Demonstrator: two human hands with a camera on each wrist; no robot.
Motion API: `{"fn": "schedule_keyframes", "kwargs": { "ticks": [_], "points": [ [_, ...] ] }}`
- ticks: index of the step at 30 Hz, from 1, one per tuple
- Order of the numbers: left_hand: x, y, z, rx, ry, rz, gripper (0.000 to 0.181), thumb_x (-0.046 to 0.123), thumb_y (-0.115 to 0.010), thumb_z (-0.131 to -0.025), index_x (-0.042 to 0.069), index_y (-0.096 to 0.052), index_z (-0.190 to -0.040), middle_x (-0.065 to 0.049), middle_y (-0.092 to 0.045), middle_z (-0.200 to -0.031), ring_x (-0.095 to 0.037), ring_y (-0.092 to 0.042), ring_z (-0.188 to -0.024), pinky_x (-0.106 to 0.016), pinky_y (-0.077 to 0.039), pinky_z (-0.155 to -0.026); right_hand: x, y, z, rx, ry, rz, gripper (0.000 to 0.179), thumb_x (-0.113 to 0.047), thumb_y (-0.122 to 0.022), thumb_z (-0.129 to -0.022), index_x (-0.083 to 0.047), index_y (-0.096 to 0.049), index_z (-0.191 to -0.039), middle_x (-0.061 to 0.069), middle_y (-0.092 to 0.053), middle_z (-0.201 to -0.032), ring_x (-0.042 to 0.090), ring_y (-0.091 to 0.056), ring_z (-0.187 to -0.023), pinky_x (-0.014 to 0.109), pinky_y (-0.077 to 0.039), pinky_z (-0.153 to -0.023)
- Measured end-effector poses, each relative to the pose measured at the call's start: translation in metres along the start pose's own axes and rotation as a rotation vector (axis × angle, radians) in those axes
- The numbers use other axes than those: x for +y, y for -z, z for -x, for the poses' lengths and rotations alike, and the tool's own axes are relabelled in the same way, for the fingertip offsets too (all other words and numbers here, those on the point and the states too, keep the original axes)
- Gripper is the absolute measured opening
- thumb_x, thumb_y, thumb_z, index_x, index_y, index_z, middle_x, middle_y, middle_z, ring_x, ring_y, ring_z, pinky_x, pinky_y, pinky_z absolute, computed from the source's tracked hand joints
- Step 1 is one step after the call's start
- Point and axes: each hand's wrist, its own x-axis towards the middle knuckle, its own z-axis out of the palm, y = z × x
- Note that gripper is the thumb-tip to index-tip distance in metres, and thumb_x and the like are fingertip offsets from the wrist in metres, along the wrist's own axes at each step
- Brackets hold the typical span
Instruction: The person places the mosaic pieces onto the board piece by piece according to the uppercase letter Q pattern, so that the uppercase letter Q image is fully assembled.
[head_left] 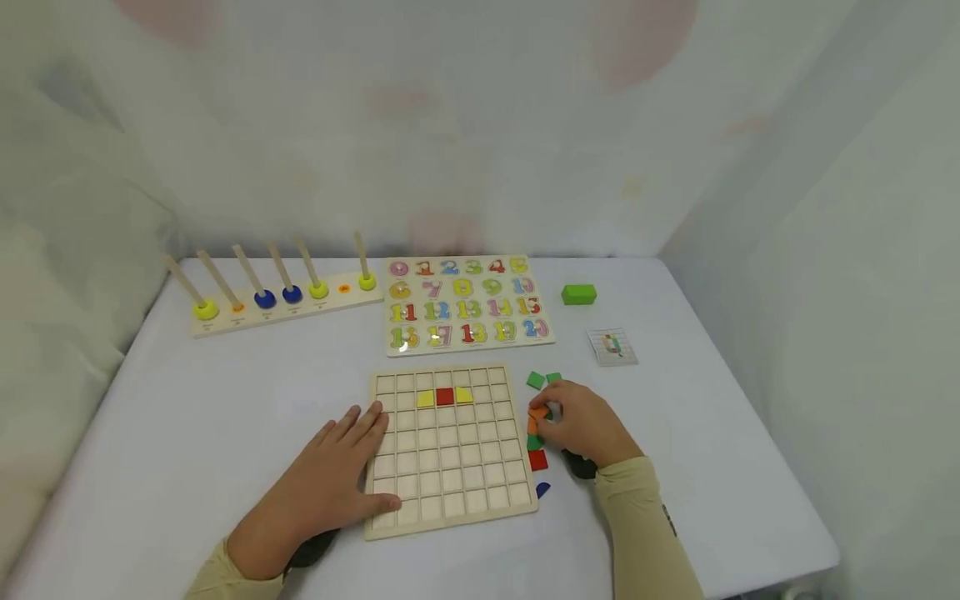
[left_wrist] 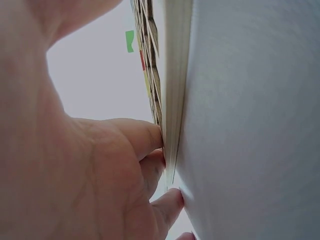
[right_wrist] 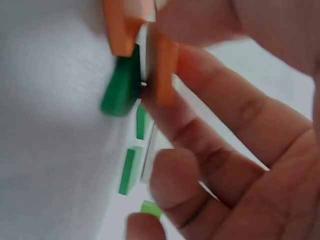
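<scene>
A wooden grid board (head_left: 450, 483) lies on the table, holding a red square tile (head_left: 445, 397) between two yellow tiles (head_left: 426, 399) in an upper row. My left hand (head_left: 330, 475) rests on the board's left edge with its fingers spread; in the left wrist view, fingertips touch the board's side (left_wrist: 176, 75). At the right of the board, my right hand (head_left: 588, 423) pinches an orange tile (right_wrist: 166, 75) between thumb and fingers. Another orange tile (right_wrist: 117, 30) and a dark green tile (right_wrist: 120, 87) sit close beside it. My fingers partly hide these pieces.
Right of the board lie a red square (head_left: 538, 460), a blue piece (head_left: 543, 490) and green tiles (head_left: 536, 380). Behind are a number puzzle (head_left: 470, 297), a peg stand (head_left: 300, 310), a green block (head_left: 578, 294) and a pattern card (head_left: 612, 347).
</scene>
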Motion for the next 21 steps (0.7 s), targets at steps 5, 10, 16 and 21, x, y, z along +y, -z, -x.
{"fn": "schedule_keyframes", "kwargs": {
  "ticks": [5,10,16,21],
  "points": [
    [0.000,0.004,-0.001,-0.026,0.003,0.019,0.125,0.088,-0.063,-0.082,0.000,-0.033,-0.166,-0.017,-0.025,-0.174,-0.048,-0.023,-0.157,-0.071,-0.025,-0.120,-0.001,0.000,0.000,0.063,0.020,-0.027,0.024,-0.012,-0.081,-0.082,-0.024,-0.082,-0.103,-0.011,-0.073,-0.105,0.016,-0.065,-0.092,0.037,-0.056,-0.079],
    [-0.001,0.002,0.003,-0.038,0.016,0.031,0.125,0.087,-0.065,-0.083,0.000,-0.033,-0.167,-0.017,-0.024,-0.174,-0.048,-0.022,-0.158,-0.070,-0.024,-0.120,-0.011,-0.004,0.002,0.073,0.061,-0.091,0.024,-0.013,-0.083,-0.087,-0.027,-0.080,-0.106,-0.009,-0.065,-0.085,0.015,-0.053,-0.067,0.031,-0.046,-0.055],
    [0.003,0.008,0.001,-0.052,0.023,0.040,0.123,0.082,-0.068,-0.084,0.000,-0.030,-0.167,-0.016,-0.022,-0.175,-0.046,-0.019,-0.159,-0.068,-0.020,-0.123,-0.050,-0.014,-0.002,0.054,0.324,-0.025,0.014,-0.019,-0.085,-0.090,-0.027,-0.079,-0.100,-0.016,-0.071,-0.101,0.009,-0.062,-0.080,0.029,-0.054,-0.068],
    [0.007,0.016,0.004,-0.068,0.030,0.069,0.122,0.078,-0.073,-0.084,-0.001,-0.031,-0.167,-0.016,-0.023,-0.175,-0.046,-0.019,-0.159,-0.069,-0.020,-0.123,-0.086,-0.027,-0.012,0.026,0.513,0.117,0.005,-0.024,-0.085,-0.092,-0.024,-0.081,-0.094,-0.015,-0.074,-0.104,0.006,-0.069,-0.099,0.029,-0.058,-0.082]
  ]
}}
